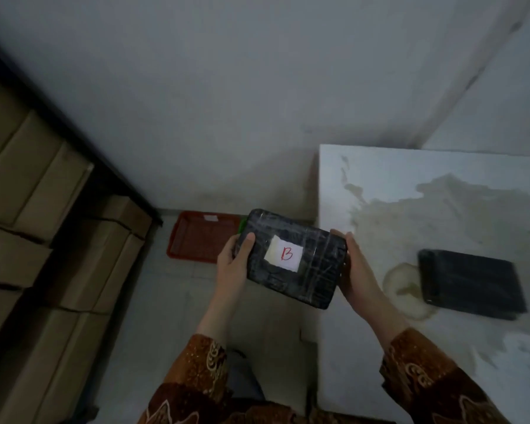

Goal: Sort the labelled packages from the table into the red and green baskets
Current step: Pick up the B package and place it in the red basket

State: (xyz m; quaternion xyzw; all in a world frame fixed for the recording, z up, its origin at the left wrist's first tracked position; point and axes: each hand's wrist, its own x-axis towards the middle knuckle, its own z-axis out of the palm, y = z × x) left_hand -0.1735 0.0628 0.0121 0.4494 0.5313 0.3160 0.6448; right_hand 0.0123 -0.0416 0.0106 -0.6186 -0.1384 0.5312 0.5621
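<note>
- I see a flat black plastic-wrapped package [292, 258] held up in the air between both hands, over the floor just left of the white stained table [426, 209], face up so its white paper label [283, 254] with a red "B" can be read.
- My left hand [231, 264] clamps the package's left end, thumb on top and the other fingers hidden underneath; my right hand [357, 270] cups the right end, fingers wrapped behind the edge. I judge the two-handed hold is there to keep the label level for reading.
- The red plastic mesh basket [204, 238] sits on the floor beyond the package, against the wall; only a sliver of the green basket [243, 223] shows, just beside it and mostly hidden behind the package.
- I cannot tell from here which basket takes "B"; a small white tag lies in the red one, unreadable.
- A second black wrapped package [471, 284] lies flat on the table, well apart from the hands, no label showing, so it is not yet sorted.
- Brown cardboard boxes [43, 240] are stacked at the left.
</note>
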